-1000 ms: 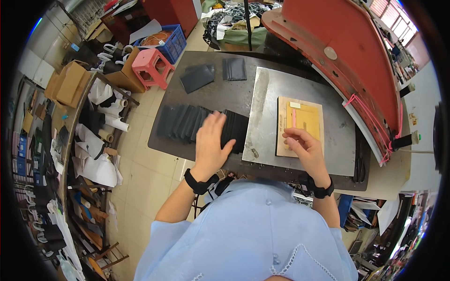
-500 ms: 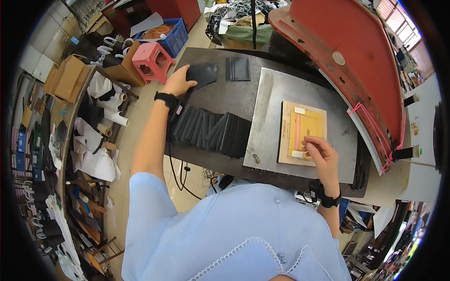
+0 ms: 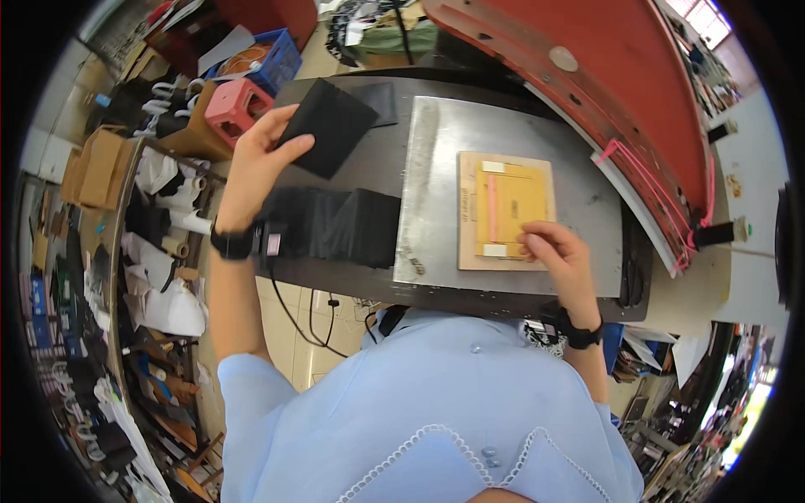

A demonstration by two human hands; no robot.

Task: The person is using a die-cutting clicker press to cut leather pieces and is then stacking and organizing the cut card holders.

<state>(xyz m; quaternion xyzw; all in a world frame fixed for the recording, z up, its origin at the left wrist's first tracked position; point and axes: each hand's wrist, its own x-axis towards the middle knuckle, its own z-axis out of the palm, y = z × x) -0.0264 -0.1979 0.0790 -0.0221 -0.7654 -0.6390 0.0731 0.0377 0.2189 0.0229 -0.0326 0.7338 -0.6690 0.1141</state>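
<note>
The right grip (image 3: 563, 260), fingers curled and its hold impossible to tell, hovers over a yellow rectangular template (image 3: 524, 201). Nearer than the left grip (image 3: 254, 163), a row of thin black pieces (image 3: 348, 225) lines the dark table (image 3: 387, 159); that grip pinches a flat black rectangle (image 3: 335, 130). Beyond it stand a pink plastic stool (image 3: 239, 111) and blue plastic crate (image 3: 281, 63); beyond the right, a curved red metal machine (image 3: 612, 71).

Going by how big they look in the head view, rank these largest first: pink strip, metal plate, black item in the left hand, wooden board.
1. Metal plate
2. Wooden board
3. Black item in the left hand, perhaps enlarged by nearness
4. Pink strip
</note>
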